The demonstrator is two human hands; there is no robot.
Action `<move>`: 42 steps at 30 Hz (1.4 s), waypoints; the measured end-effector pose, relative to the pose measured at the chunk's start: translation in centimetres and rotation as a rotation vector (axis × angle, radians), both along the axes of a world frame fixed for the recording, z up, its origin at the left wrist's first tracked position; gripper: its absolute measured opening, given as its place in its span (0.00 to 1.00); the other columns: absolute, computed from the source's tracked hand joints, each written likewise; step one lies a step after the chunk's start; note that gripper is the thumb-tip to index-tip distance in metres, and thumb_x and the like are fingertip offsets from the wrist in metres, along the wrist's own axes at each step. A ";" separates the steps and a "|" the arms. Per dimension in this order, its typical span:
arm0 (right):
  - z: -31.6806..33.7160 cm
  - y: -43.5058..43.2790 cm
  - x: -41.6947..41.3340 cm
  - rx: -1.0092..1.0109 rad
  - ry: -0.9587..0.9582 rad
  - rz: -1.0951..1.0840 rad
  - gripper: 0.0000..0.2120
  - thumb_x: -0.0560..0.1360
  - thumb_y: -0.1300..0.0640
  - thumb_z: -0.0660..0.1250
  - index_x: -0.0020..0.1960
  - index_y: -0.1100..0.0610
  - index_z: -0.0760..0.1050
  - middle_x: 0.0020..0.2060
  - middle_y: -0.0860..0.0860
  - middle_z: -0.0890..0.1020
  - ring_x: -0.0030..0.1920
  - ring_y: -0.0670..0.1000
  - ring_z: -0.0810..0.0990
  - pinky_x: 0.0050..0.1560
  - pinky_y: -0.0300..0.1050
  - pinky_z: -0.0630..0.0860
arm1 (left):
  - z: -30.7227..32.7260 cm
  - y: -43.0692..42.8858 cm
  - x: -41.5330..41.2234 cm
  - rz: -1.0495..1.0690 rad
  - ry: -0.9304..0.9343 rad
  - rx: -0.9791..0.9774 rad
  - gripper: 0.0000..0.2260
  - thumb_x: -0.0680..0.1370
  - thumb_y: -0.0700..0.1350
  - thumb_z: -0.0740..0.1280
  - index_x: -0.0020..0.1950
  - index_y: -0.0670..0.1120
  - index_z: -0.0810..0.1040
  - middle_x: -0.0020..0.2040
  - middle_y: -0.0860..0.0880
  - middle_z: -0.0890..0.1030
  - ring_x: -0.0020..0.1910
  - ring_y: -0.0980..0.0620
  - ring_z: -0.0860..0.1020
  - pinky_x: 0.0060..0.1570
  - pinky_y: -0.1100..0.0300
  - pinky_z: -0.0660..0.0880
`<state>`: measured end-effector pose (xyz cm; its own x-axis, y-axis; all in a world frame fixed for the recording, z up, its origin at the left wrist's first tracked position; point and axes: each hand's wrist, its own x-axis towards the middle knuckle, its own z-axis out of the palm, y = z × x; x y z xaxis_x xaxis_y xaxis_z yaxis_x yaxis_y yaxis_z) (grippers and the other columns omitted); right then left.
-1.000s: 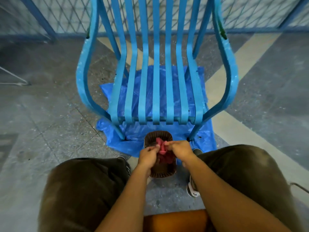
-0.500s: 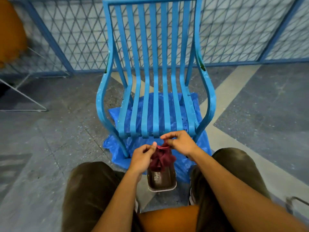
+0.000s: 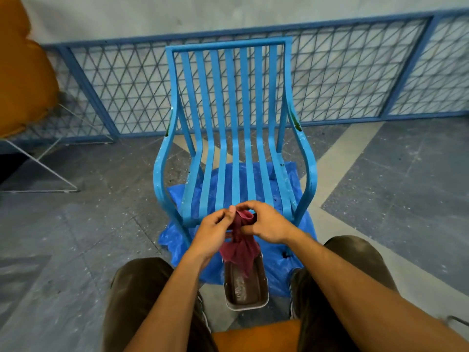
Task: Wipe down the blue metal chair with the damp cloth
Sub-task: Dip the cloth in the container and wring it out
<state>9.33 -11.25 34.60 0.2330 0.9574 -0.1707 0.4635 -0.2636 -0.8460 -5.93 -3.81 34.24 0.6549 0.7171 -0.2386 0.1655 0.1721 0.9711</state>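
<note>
Floor tray (image 3: 245, 306) beneath red cloth (image 3: 239, 252)

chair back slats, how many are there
7 slats, side by side between the chair's side posts, from the top bar down into the seat; the left hand, right hand and cloth hide some front ends.

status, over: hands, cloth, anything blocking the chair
Left grip and right grip both pinching the red cloth, held over the tray. Chair not yet touched. Nothing between cloth and seat.
</note>
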 end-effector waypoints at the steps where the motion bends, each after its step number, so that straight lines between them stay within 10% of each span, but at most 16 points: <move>1: -0.1 0.0 0.0 0.030 -0.022 -0.032 0.18 0.70 0.57 0.76 0.59 0.51 0.81 0.52 0.46 0.84 0.51 0.47 0.83 0.57 0.53 0.80 | 0.3 0.0 0.0 0.009 -0.010 0.012 0.15 0.84 0.49 0.61 0.54 0.40 0.83 0.48 0.48 0.87 0.47 0.52 0.86 0.48 0.57 0.83; 6: 0.9 -0.2 -0.2 0.123 -0.034 -0.160 0.05 0.73 0.53 0.75 0.39 0.49 0.83 0.31 0.45 0.82 0.32 0.43 0.77 0.43 0.54 0.79 | -0.1 0.3 -0.4 0.159 -0.073 0.027 0.05 0.81 0.44 0.67 0.56 0.45 0.80 0.55 0.44 0.84 0.52 0.49 0.85 0.51 0.54 0.82; 13: 2.7 -0.2 -0.2 0.127 0.432 -0.315 0.07 0.78 0.61 0.70 0.53 0.65 0.80 0.48 0.64 0.84 0.44 0.57 0.83 0.47 0.60 0.81 | -3.0 -1.6 -1.1 -0.104 0.026 0.078 0.40 0.65 0.48 0.82 0.73 0.55 0.68 0.66 0.55 0.79 0.63 0.59 0.79 0.62 0.58 0.76; 20: 2.7 -1.7 -0.7 0.200 0.958 -0.554 0.09 0.80 0.66 0.66 0.60 0.62 0.74 0.53 0.61 0.81 0.48 0.56 0.84 0.44 0.51 0.85 | -2.3 -2.8 -0.3 0.149 -0.252 -0.324 0.14 0.78 0.35 0.66 0.62 0.46 0.81 0.58 0.44 0.85 0.55 0.50 0.84 0.53 0.58 0.80; 24: 0.9 -2.8 -1.8 0.213 0.700 -0.606 0.11 0.78 0.68 0.68 0.57 0.60 0.72 0.50 0.59 0.78 0.43 0.56 0.82 0.40 0.47 0.85 | -0.9 -3.4 0.2 0.198 -0.428 -0.597 0.22 0.73 0.39 0.66 0.67 0.36 0.76 0.64 0.35 0.80 0.61 0.42 0.81 0.63 0.48 0.75; 28: -0.9 -3.2 -2.1 0.208 0.405 -0.576 0.05 0.76 0.65 0.70 0.51 0.62 0.81 0.48 0.54 0.83 0.51 0.53 0.81 0.57 0.54 0.81 | 0.0 -3.8 1.1 0.139 -0.556 -0.761 0.23 0.76 0.39 0.59 0.68 0.30 0.72 0.68 0.30 0.74 0.66 0.35 0.73 0.75 0.41 0.62; 38: -1.7 -4.5 2.1 0.189 0.147 -0.394 0.21 0.71 0.69 0.66 0.44 0.43 0.84 0.51 0.53 0.80 0.56 0.45 0.77 0.62 0.39 0.73 | -0.4 -4.2 5.7 0.143 -0.644 -0.898 0.24 0.76 0.48 0.55 0.65 0.35 0.74 0.62 0.34 0.77 0.58 0.38 0.78 0.66 0.43 0.69; 42: -1.8 -4.5 5.7 0.309 0.318 -0.552 0.18 0.72 0.70 0.66 0.42 0.47 0.85 0.51 0.53 0.82 0.57 0.48 0.79 0.58 0.41 0.75 | -1.2 -3.3 8.9 0.189 -0.569 -0.870 0.22 0.80 0.44 0.54 0.69 0.36 0.73 0.64 0.34 0.77 0.58 0.38 0.79 0.60 0.44 0.76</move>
<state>15.02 -15.78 32.77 0.6820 0.7296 -0.0508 0.0493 -0.1153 -0.9921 3.00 -7.12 33.00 0.7273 0.5485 -0.4126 -0.3775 0.8217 0.4269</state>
